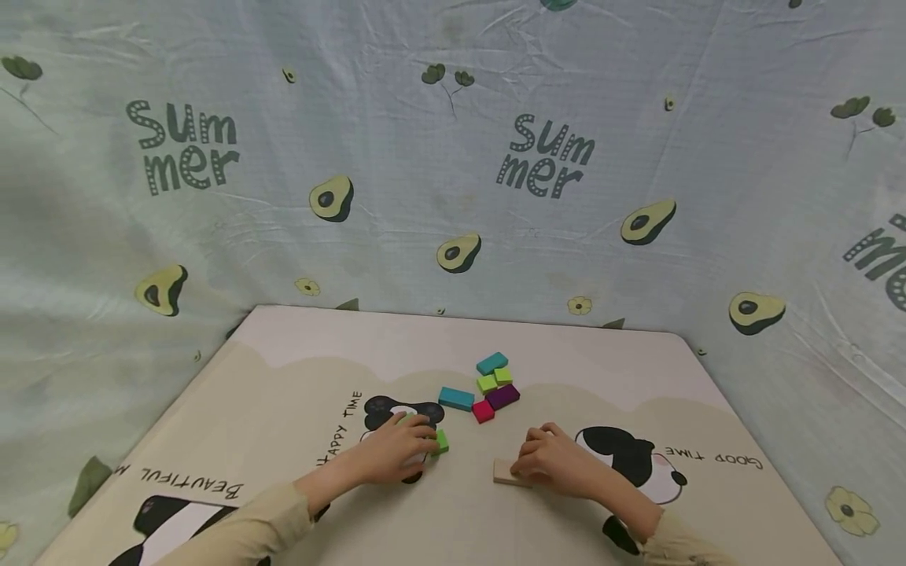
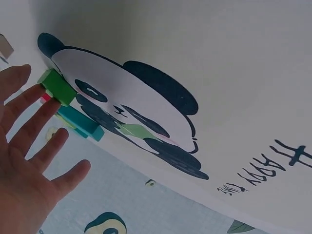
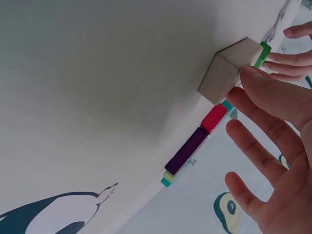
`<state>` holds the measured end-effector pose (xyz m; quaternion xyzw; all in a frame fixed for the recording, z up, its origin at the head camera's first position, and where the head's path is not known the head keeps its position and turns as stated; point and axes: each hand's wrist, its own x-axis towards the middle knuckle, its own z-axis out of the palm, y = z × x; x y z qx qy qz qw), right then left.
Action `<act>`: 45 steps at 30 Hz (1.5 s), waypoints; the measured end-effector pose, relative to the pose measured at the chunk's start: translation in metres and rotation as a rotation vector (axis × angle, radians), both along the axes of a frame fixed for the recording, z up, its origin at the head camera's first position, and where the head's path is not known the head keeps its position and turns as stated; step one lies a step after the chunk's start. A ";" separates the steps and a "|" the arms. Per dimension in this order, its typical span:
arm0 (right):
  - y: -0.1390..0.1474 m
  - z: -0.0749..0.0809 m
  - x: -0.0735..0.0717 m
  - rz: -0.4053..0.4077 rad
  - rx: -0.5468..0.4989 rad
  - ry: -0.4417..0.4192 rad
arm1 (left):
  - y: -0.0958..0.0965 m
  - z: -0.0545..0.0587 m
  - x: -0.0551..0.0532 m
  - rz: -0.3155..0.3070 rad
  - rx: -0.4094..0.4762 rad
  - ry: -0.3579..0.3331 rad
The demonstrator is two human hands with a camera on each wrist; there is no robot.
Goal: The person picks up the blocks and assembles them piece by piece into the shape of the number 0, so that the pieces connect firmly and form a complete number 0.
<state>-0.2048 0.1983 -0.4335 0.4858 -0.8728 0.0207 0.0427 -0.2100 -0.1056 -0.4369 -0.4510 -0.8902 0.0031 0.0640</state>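
My left hand (image 1: 402, 450) is beside a bright green block (image 2: 59, 87), its fingers spread and fairly straight. The index and middle fingertips are at that block, while the thumb stands apart from it. On the right, my right hand (image 1: 555, 462) pinches a plain wooden block (image 3: 229, 70) at one end with thumb and index finger; the other fingers are loosely bent. The block's left end shows past the hand in the head view, low over or on the table. Part of the green block is hidden behind the left fingers in the head view.
Beyond the hands lies a cluster: two blue blocks (image 1: 456, 398), two yellow-green blocks (image 1: 487, 384), a red block (image 1: 484, 411) and a purple block (image 1: 503, 396). They rest on a table (image 1: 453, 519) printed with pandas. A patterned cloth (image 1: 396, 157) hangs around its far and side edges.
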 end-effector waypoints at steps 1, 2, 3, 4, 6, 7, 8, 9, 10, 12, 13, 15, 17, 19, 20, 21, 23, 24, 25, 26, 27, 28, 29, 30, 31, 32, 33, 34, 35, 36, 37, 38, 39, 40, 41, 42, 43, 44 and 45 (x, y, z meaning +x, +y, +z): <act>0.000 0.000 -0.001 -0.002 -0.001 -0.003 | 0.001 0.000 -0.001 -0.007 0.001 0.015; -0.001 0.000 -0.001 0.001 -0.003 -0.002 | 0.002 0.000 -0.003 -0.018 0.003 0.032; -0.001 0.000 -0.002 0.006 -0.007 0.000 | 0.003 0.000 -0.004 -0.028 0.004 0.049; -0.002 0.000 -0.002 0.013 -0.011 0.006 | 0.004 0.000 -0.005 -0.036 0.000 0.071; -0.002 0.000 -0.004 0.028 -0.019 0.015 | 0.005 0.000 -0.006 -0.052 0.000 0.105; -0.002 0.000 -0.004 0.032 -0.020 0.020 | 0.006 0.000 -0.007 -0.061 -0.002 0.121; -0.002 0.000 -0.004 0.037 -0.023 0.025 | 0.007 0.000 -0.008 -0.068 0.000 0.135; -0.002 0.000 -0.005 0.038 -0.024 0.029 | 0.007 0.000 -0.008 -0.072 0.000 0.148; -0.002 0.000 -0.005 0.040 -0.024 0.034 | 0.008 0.000 -0.009 -0.078 0.003 0.159; -0.001 -0.001 -0.005 0.041 -0.025 0.047 | 0.009 -0.001 -0.011 -0.089 0.020 0.179; -0.001 -0.002 -0.005 0.043 -0.027 0.057 | 0.009 -0.001 -0.011 -0.095 0.030 0.187; 0.000 -0.003 -0.005 0.049 -0.034 0.084 | 0.010 -0.002 -0.012 -0.104 0.040 0.210; 0.000 -0.004 -0.005 0.056 -0.053 0.106 | 0.011 -0.003 -0.014 -0.111 0.036 0.230; 0.000 -0.005 -0.005 0.064 -0.070 0.126 | 0.011 -0.004 -0.016 -0.113 0.022 0.242; 0.000 -0.006 -0.004 0.066 -0.077 0.132 | 0.012 -0.004 -0.016 -0.113 0.011 0.246; 0.000 -0.006 -0.004 0.067 -0.082 0.135 | 0.012 -0.005 -0.017 -0.114 0.006 0.245; 0.001 -0.006 -0.003 0.067 -0.084 0.133 | 0.013 -0.005 -0.018 -0.114 -0.011 0.241; 0.001 -0.006 -0.003 0.068 -0.083 0.132 | 0.014 -0.005 -0.018 -0.114 -0.018 0.236; 0.001 -0.007 -0.003 0.069 -0.081 0.128 | 0.014 -0.006 -0.018 -0.114 -0.028 0.234; 0.001 -0.007 -0.003 0.069 -0.078 0.126 | 0.015 -0.005 -0.018 -0.112 -0.041 0.231; 0.001 -0.007 -0.003 0.069 -0.076 0.124 | 0.015 -0.005 -0.018 -0.111 -0.052 0.230; 0.001 -0.006 -0.003 0.070 -0.073 0.122 | 0.016 -0.006 -0.018 -0.109 -0.064 0.228; 0.001 -0.006 -0.002 0.070 -0.071 0.122 | 0.016 -0.005 -0.018 -0.108 -0.068 0.225; 0.001 -0.006 -0.002 0.070 -0.071 0.119 | 0.016 -0.005 -0.018 -0.107 -0.073 0.226; 0.001 -0.006 -0.002 0.066 -0.070 0.116 | 0.016 -0.005 -0.018 -0.105 -0.078 0.231; 0.001 -0.006 -0.002 0.061 -0.068 0.112 | 0.017 -0.005 -0.018 -0.106 -0.080 0.235; 0.001 -0.006 -0.002 0.055 -0.065 0.105 | 0.017 -0.005 -0.019 -0.106 -0.083 0.244; 0.001 -0.006 -0.002 0.048 -0.062 0.096 | 0.017 -0.006 -0.019 -0.107 -0.085 0.252; 0.001 -0.006 -0.002 0.040 -0.060 0.086 | 0.017 -0.006 -0.020 -0.107 -0.089 0.262; 0.001 -0.006 -0.002 0.033 -0.057 0.078 | 0.018 -0.007 -0.020 -0.108 -0.094 0.273; 0.001 -0.006 -0.002 0.027 -0.055 0.070 | 0.018 -0.007 -0.020 -0.109 -0.097 0.282; 0.002 -0.006 -0.002 0.023 -0.054 0.065 | 0.018 -0.007 -0.020 -0.110 -0.098 0.291; 0.002 -0.006 -0.002 0.020 -0.053 0.060 | 0.018 -0.008 -0.020 -0.109 -0.100 0.295; 0.002 -0.007 -0.002 0.018 -0.051 0.056 | 0.018 -0.008 -0.020 -0.108 -0.101 0.296; 0.002 -0.007 -0.002 0.018 -0.052 0.059 | 0.018 -0.007 -0.020 -0.108 -0.100 0.295; 0.002 -0.007 -0.002 0.018 -0.052 0.060 | 0.019 -0.007 -0.019 -0.106 -0.097 0.289; 0.002 -0.007 -0.002 0.019 -0.052 0.061 | 0.019 -0.007 -0.019 -0.105 -0.096 0.285; 0.002 -0.007 -0.002 0.016 -0.051 0.060 | 0.020 -0.006 -0.019 -0.102 -0.095 0.277; 0.002 -0.007 -0.002 0.012 -0.049 0.056 | 0.021 -0.006 -0.018 -0.099 -0.098 0.271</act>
